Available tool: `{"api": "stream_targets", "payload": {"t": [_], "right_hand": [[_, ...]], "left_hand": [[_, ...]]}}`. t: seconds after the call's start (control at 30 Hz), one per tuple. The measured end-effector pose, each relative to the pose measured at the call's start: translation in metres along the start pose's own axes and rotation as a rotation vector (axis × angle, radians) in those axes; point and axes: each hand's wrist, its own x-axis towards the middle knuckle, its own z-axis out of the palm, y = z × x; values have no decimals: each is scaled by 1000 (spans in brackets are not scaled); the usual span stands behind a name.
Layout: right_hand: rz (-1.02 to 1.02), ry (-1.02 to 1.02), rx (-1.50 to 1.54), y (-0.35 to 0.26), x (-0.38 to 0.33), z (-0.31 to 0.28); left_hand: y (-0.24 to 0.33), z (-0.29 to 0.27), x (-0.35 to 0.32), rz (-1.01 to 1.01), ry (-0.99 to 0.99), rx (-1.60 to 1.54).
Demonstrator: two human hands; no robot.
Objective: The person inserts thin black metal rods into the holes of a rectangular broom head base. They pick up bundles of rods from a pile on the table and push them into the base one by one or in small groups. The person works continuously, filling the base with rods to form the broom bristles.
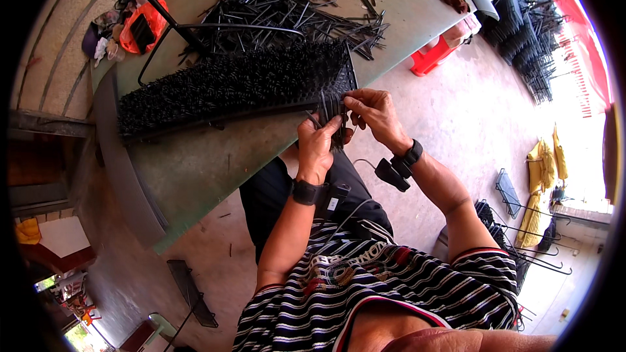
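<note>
- Left hand (317, 145): raised at the near edge of the table, fingers curled and pressed onto a small bundle of black rods (331, 112), which it grips from below; a black wrist strap (306, 191) with a small device sits on the forearm.
- Right hand (373, 112): just beside the left, thumb and fingers pinched on the top of the same bundle; a second black wrist strap (411, 154) is worn here.
- Bundle of black rods: held upright between both hands, touching the right-hand end of the long black bristly mat (235, 85).
- Long black bristly mat: lies across the green table (208, 163), its dense spikes pointing upward, its right end at the table's near edge.
- Loose pile of black rods (293, 6): scattered on the table beyond the mat, well apart from the hands.
- Bent black metal bar (176, 29): rests on the table at the mat's far side.
- Red plastic stool (432, 57): on the concrete floor to the right of the table.
- Orange bag (145, 26): at the table's far left corner.
- Black wire frames (528, 39): stacked on the floor at upper right.
</note>
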Motion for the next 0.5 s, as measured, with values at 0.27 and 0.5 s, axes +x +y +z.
{"api": "stream_targets", "payload": {"t": [0.27, 0.5], "right_hand": [[-594, 401, -124, -29, 30, -6], [-769, 417, -464, -18, 55, -11]], "left_hand": [[-7, -8, 4, -19, 98, -18], [-3, -5, 4, -32, 131, -22]]}}
